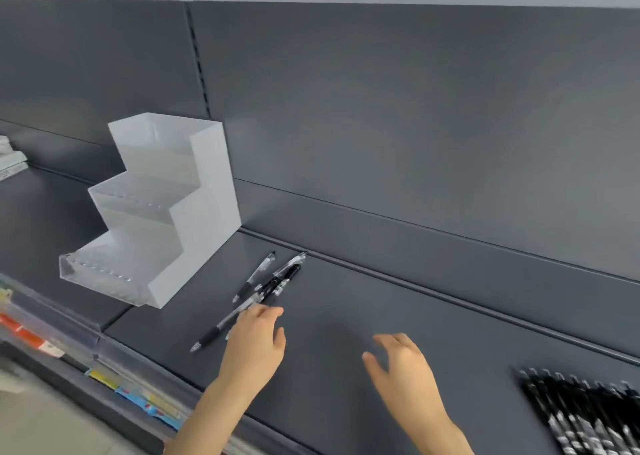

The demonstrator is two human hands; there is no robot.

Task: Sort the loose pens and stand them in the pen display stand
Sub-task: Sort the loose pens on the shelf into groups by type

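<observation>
A frosted white stepped pen display stand [152, 212] with three tiers sits on the dark grey shelf, left of centre. Its hole rows hold no pens. Several loose black and clear pens [273, 281] lie in a small pile just right of the stand. My left hand [254, 347] reaches over the near end of that pile, fingertips touching the pens. Whether it grips one cannot be told. My right hand [403, 368] hovers above the bare shelf to the right, fingers relaxed and spread, holding nothing.
A dense row of black pens [585, 416] lies at the shelf's right front corner. The shelf's front rail [104, 375] carries coloured price labels. A grey back panel [381, 108] rises behind. White items [10, 162] sit at the far left edge.
</observation>
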